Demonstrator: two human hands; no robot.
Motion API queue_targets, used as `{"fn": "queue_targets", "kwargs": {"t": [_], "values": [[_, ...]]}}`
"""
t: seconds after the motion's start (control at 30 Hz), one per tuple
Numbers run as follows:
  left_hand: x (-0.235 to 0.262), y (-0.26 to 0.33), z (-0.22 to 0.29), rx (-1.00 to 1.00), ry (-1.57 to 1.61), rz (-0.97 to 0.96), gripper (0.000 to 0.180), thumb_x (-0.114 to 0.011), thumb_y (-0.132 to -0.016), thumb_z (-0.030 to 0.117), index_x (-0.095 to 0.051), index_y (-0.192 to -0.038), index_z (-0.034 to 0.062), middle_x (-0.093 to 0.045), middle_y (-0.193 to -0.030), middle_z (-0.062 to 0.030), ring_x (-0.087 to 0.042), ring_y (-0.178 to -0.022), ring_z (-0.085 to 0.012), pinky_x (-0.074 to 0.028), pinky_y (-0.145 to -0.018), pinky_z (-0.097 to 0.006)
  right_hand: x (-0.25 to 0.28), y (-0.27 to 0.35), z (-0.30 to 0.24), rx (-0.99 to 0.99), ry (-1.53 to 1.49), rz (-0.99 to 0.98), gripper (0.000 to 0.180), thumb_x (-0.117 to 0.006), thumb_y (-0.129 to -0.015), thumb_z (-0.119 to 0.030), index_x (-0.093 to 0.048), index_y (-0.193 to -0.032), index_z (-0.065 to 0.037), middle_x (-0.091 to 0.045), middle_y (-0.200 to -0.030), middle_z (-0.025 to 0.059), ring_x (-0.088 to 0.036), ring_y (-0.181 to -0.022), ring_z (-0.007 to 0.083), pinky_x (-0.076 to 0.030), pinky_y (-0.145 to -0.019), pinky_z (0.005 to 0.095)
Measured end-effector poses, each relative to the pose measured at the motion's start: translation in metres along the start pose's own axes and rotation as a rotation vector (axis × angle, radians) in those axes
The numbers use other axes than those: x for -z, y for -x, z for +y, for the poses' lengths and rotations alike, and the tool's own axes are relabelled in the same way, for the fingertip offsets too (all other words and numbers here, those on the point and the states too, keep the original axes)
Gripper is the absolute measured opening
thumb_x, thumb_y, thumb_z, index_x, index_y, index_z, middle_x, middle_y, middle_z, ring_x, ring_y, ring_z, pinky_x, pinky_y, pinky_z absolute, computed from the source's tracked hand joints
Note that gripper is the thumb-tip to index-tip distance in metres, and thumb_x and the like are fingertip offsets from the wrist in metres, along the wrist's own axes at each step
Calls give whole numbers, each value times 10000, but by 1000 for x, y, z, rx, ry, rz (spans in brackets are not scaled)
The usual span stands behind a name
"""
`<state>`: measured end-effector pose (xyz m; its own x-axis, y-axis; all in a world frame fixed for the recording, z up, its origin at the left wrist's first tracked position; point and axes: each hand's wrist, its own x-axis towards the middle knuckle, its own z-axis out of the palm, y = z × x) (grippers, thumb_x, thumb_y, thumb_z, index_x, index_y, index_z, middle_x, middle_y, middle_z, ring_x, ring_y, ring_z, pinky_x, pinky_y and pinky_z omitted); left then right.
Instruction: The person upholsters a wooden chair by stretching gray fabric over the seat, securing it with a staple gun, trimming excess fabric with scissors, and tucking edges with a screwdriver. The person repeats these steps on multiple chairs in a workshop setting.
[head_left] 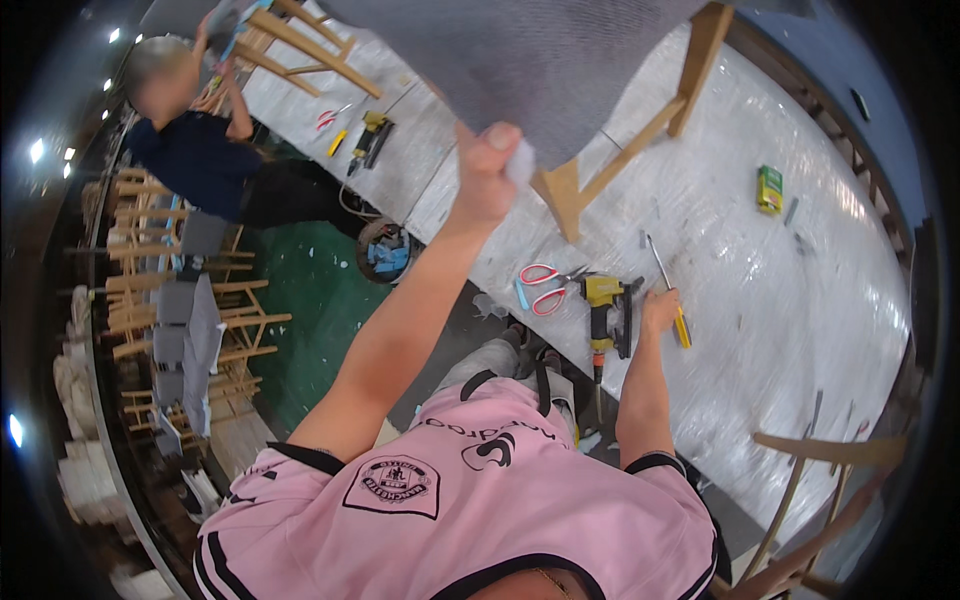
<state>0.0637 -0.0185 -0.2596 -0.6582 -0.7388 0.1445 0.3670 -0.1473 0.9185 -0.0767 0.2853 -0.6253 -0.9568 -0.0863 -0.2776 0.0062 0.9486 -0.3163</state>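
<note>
My left hand (488, 175) is raised and closed at the lower corner of a grey ribbed fabric cover (530, 70) on a wooden chair frame. A tuft of white wadding (521, 160) shows beside its thumb. The chair's pale wooden leg (560, 198) stands just right of that hand. My right hand (660, 309) is low over the table, its fingers closed at the upper end of the yellow handle of a screwdriver (683, 328). The long metal shaft points away from me. Left of this hand lies a yellow-green pneumatic staple gun (603, 300), and beyond it red-handled scissors (545, 288).
Clear plastic film covers the table (780, 300). A green and yellow box (769, 190) lies at the right. Another staple gun (371, 138) lies at the far left, near a co-worker (195, 150) handling a chair. Stacked chairs (190, 310) stand at the left; a wooden chair part (830, 450) is near right.
</note>
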Motion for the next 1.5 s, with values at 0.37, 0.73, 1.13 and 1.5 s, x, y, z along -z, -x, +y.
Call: {"fn": "queue_targets", "kwargs": {"t": [0.37, 0.73, 1.13, 1.5], "values": [[-34, 4, 16, -286, -184, -40, 660, -646, -868, 466, -556, -1260, -57, -608, -1140, -66, -529, -1049, -162, -419, -916, -336, 20, -4, -20, -34, -41, -41, 621, -737, -877, -277, -434, -1356, -22, -705, -1095, 290, -692, -997, 492, -553, -869, 569], [-33, 5, 24, -223, -138, -86, 581, -659, -879, 444, -586, -1185, -45, -595, -1067, -41, -514, -979, -140, -415, -876, -309, -1, 0, 4, 62, -273, 144, 539, -652, -889, -184, -445, -1352, -2, -711, -1010, 297, -709, -962, 469, -559, -859, 518], [-38, -1, 23, -144, -108, -182, 575, -719, -870, 403, -598, -1176, -67, -645, -1073, -70, -572, -972, -132, -458, -853, -303, 77, -4, 24, 24, -410, -204, 374, -623, -869, -249, -702, -1084, 46, -748, -892, 196, -761, -718, 289, -619, -561, 381], [-38, 8, 30, -250, -117, -56, 590, -700, -863, 467, -589, -1151, -36, -594, -1048, -28, -519, -954, -133, -425, -863, -302, -20, -5, 8, 62, -147, -134, 388, -781, -799, -302, -691, -999, 18, -720, -1015, 280, -693, -999, 451, -541, -894, 517]]}}
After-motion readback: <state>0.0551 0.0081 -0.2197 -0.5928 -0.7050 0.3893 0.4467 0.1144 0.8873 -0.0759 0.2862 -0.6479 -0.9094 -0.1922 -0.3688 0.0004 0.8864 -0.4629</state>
